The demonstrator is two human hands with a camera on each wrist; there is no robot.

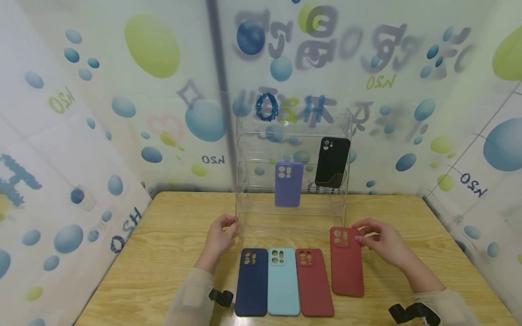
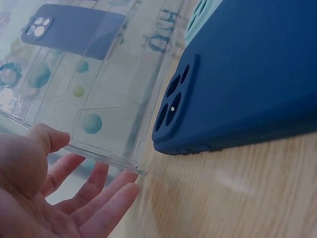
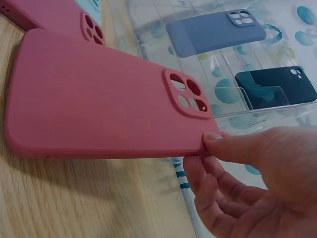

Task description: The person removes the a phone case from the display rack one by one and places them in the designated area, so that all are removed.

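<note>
One rack (image 1: 257,210) bears one purple case (image 1: 288,185) and one black case (image 1: 332,163); nearer, left to right, lie one navy case (image 1: 251,285), one mint case (image 1: 284,285) and one red case (image 1: 315,285). A second red case (image 1: 346,267), just right of these, makes six. The right hand (image 1: 383,242) pinches its far right corner between thumb and fingers. Its long axis runs near to far, camera holes (image 1: 340,237) far. The left hand (image 1: 221,234), fingers apart, is at the rack's left side.

H2O (image 1: 291,102) — mirrored, on the backdrop (image 1: 183,27)
</note>
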